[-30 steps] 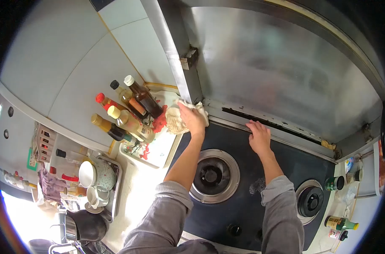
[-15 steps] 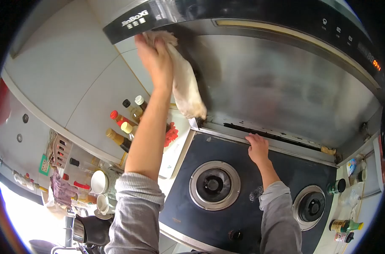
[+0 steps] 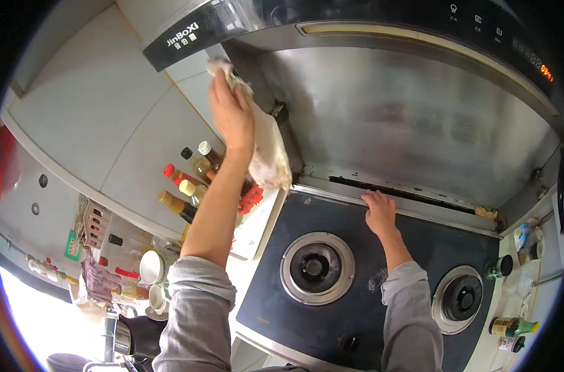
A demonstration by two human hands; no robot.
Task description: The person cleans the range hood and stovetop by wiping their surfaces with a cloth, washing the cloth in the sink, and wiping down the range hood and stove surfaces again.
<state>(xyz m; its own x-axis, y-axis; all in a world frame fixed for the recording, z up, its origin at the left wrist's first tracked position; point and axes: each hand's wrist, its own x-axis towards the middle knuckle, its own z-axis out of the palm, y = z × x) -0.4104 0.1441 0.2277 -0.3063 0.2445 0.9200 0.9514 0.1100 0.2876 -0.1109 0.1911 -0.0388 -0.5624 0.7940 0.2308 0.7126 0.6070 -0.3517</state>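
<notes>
"What are we holding in our left hand?"

"We're gripping the upper end of a pale cloth firmly, just below the hood, and its lower end is hanging near the back left corner of the stove."

"And our right hand?"

"We're resting it, loosely spread and bare, against the metal strip along the stove's back edge."

"Where are we keeping the bottles?"

"We're having them stand left of the stove, partly behind our left forearm."
</notes>
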